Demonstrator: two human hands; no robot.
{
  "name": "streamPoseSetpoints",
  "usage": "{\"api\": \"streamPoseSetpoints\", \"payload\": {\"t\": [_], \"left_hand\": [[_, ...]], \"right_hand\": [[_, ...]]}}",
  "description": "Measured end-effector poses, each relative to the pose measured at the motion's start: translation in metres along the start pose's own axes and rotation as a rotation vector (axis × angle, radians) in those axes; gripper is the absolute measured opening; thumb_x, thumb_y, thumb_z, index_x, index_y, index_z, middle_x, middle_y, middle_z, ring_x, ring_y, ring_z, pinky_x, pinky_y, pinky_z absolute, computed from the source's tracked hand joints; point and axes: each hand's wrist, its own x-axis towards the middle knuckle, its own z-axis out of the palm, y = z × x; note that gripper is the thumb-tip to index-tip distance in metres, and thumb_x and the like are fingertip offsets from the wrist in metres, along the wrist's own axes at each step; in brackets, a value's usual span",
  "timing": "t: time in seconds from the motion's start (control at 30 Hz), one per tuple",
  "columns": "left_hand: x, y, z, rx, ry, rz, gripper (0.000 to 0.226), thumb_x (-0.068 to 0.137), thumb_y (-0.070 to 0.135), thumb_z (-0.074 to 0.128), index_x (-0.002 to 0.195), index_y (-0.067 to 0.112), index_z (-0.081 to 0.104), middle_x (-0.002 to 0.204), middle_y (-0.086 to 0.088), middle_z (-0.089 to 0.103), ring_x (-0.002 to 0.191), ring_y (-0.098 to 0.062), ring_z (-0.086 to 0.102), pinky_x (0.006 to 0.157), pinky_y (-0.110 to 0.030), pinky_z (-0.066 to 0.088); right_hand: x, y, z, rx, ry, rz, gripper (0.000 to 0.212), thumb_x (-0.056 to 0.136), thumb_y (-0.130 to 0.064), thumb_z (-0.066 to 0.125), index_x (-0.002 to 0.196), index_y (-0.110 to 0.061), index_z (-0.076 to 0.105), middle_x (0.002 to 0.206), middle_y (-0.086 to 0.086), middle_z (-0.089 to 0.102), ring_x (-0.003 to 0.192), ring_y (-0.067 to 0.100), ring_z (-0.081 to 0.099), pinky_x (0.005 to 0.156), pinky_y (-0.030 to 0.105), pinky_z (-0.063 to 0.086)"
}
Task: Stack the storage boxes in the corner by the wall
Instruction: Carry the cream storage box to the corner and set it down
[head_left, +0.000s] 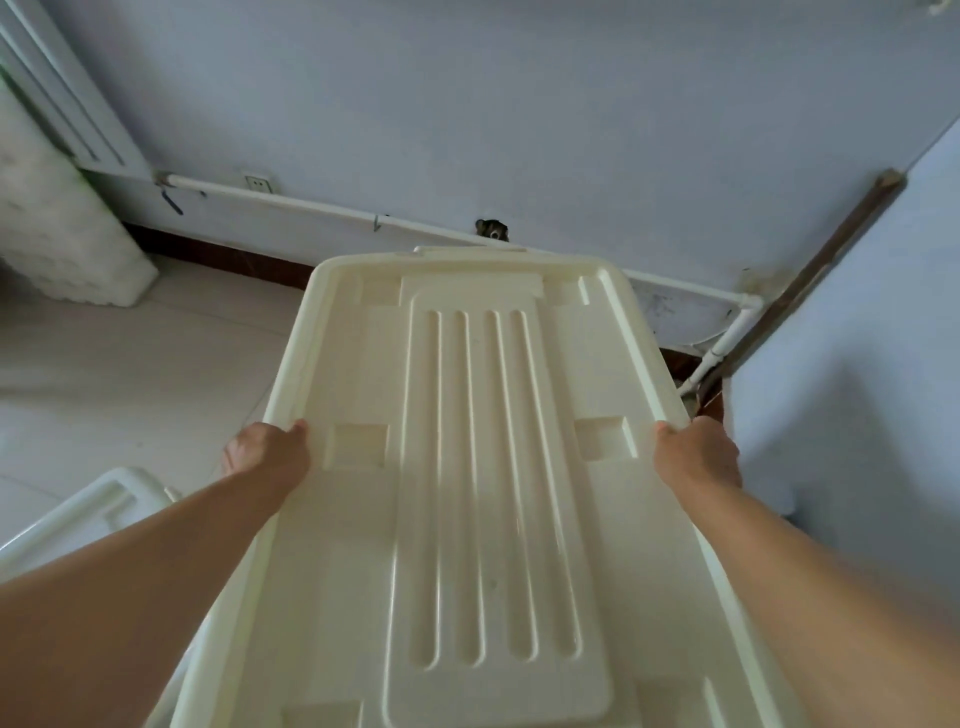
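A large cream plastic storage box (467, 467) with a ribbed lid fills the middle of the view, its far end pointing at the wall corner. My left hand (267, 449) grips its left rim and my right hand (696, 452) grips its right rim, thumbs on top. The box's body is hidden beneath the lid. A second white storage box lid (88, 512) shows at the lower left, beside my left forearm.
A white pipe (415, 226) runs low along the pale wall and bends down at the corner, beside a leaning brown wooden stick (810, 280). A white foam block (57, 228) stands at left on the light tiled floor (156, 364). A wall socket (258, 183) sits above the pipe.
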Motion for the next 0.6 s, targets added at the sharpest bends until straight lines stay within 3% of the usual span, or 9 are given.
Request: {"api": "streamPoseSetpoints", "payload": {"t": [0.37, 0.6], "left_hand": [[0.054, 0.05, 0.033, 0.008, -0.01, -0.104, 0.057, 0.093, 0.04, 0.047, 0.112, -0.012, 0.059, 0.116, -0.032, 0.059, 0.11, -0.042, 0.055, 0.095, -0.045, 0.048], [0.084, 0.068, 0.042, 0.009, 0.011, -0.164, 0.056, 0.094, 0.038, 0.045, 0.113, -0.013, 0.058, 0.116, -0.034, 0.058, 0.11, -0.044, 0.055, 0.093, -0.046, 0.048]], "right_hand": [[0.092, -0.074, 0.022, -0.048, -0.031, -0.078, 0.04, 0.094, -0.03, 0.045, 0.119, 0.0, 0.053, 0.12, 0.02, 0.06, 0.11, 0.039, 0.056, 0.092, 0.046, 0.046], [0.129, -0.12, 0.036, -0.12, -0.066, -0.124, 0.037, 0.096, -0.032, 0.043, 0.118, -0.003, 0.052, 0.12, 0.017, 0.06, 0.112, 0.036, 0.055, 0.089, 0.038, 0.038]]}}
